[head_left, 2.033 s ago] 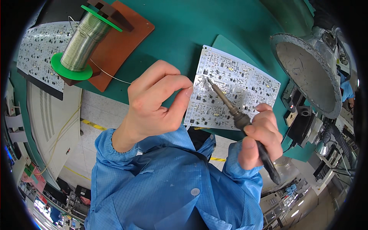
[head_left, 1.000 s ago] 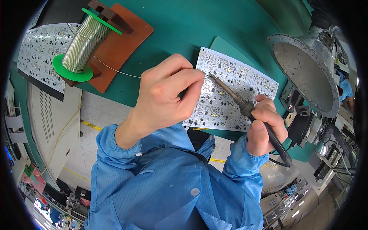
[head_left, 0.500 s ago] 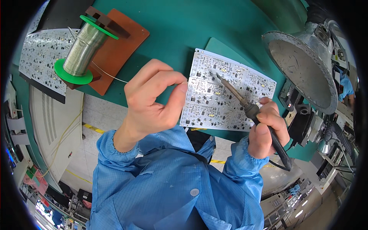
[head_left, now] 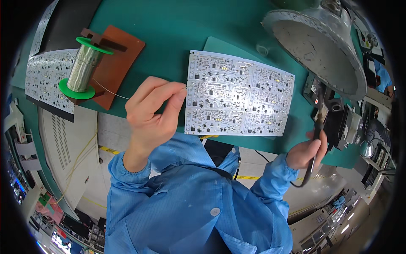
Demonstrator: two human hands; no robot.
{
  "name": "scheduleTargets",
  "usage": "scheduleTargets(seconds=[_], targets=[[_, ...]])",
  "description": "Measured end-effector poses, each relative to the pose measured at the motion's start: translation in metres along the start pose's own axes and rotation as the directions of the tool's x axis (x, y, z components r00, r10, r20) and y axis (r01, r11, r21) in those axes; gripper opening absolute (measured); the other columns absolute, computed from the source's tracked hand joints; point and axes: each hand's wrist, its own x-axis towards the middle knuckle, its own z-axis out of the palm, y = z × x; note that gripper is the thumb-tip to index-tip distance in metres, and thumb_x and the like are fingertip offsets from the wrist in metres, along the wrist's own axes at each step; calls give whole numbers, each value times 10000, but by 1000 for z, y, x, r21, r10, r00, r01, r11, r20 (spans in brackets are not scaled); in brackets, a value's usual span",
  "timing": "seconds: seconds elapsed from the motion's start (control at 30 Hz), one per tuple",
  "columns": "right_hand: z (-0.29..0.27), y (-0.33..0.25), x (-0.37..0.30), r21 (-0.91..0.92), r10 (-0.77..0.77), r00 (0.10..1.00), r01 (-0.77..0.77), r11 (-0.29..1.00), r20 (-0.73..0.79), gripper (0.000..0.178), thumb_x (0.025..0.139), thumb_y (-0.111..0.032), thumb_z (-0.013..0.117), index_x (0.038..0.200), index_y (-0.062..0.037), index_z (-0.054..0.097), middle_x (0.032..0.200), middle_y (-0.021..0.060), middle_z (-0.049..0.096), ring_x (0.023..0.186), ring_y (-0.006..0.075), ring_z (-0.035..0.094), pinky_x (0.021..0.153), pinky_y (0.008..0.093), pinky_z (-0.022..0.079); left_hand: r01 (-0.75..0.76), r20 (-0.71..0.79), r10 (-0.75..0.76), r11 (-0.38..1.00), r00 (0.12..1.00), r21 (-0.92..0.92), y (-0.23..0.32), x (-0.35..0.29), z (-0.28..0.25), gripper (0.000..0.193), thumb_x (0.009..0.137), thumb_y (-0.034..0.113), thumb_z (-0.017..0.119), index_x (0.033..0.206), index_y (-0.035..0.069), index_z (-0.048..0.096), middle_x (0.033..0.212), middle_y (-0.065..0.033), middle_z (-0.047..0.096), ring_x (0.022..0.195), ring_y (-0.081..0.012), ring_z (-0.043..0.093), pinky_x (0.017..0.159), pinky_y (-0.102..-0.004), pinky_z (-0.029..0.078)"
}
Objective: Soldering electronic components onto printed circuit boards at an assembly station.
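Note:
My left hand [head_left: 153, 109] pinches the end of a thin solder wire [head_left: 111, 92] at the left edge of a white circuit board [head_left: 218, 101]. The wire runs back to a green-flanged solder spool [head_left: 83, 70] on the left. Past the board's right side, my right hand [head_left: 308, 151] is wrapped round the black handle of a soldering iron [head_left: 320, 120]. Its tip points away from me, by the dark holder [head_left: 316, 91] under the metal hood; whether they touch I cannot tell. The board lies flat, partly over a green sheet [head_left: 213, 44], packed with small components.
A grey cone-shaped fume hood [head_left: 317, 53] overhangs the bench at the right. The spool's stand has a brown base [head_left: 127, 53]. More circuit boards [head_left: 48, 78] lie at the far left on a black sheet. A black box-like device [head_left: 338, 127] stands beyond my right hand.
My right hand has carried the soldering iron from over the board to the right, beside the holder. My left hand stays pinched on the wire near the board's edge. The whole view has shifted slightly.

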Motion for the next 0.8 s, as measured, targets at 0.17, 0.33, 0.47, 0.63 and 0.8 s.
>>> scheduleTargets(seconds=[0.17, 0.33, 0.47, 0.63, 0.8], targets=[[1, 20, 8, -232, 251, 955, -211, 949, 159, 403, 990, -175, 520, 1319, 57, 545, 1190, 204, 646, 1136, 253, 601, 1005, 357, 431, -22, 26, 20, 998, 999, 59, 4, 11, -1, 148, 765, -61, 748, 899, -2, 727, 744, -75, 645, 618, -156, 596, 526, -259, 438], [5, -10, 1, -240, 204, 976, -180, 954, 82, 365, 962, -198, 562, 1223, 55, 595, 1019, 196, 668, 960, 272, 628, 964, 409, 444, 30, 87, -36, 997, 996, 71, 3, 31, -4, 130, 792, -47, 705, 906, 12, 727, 762, -80, 657, 627, -169, 608, 543, -267, 455], [29, -48, 4, 117, -128, 926, 92, 989, 355, 259, 899, -217, 601, 1008, 18, 614, 705, 120, 590, 762, 266, 549, 920, 532, 418, 11, 110, -16, 999, 994, 45, -5, 44, 0, 112, 760, -26, 697, 859, 26, 688, 855, -95, 688, 684, -185, 653, 583, -264, 479], [71, -88, 18, 215, -209, 817, 106, 971, 537, 199, 756, -203, 722, 831, -25, 679, 656, 82, 580, 613, 246, 535, 822, 480, 454, 69, 142, -72, 997, 987, 28, -9, 45, 3, 98, 736, -9, 696, 814, 29, 651, 966, -107, 697, 719, -196, 665, 600, -275, 490], [104, -100, 25, 259, -267, 769, 137, 956, 580, 142, 715, -101, 738, 841, -45, 704, 635, 57, 580, 593, 227, 544, 806, 442, 469, 56, 150, -55, 998, 987, 1, -12, 46, 5, 103, 734, -14, 699, 814, 28, 649, 957, -113, 701, 748, -223, 681, 634, -294, 517]])
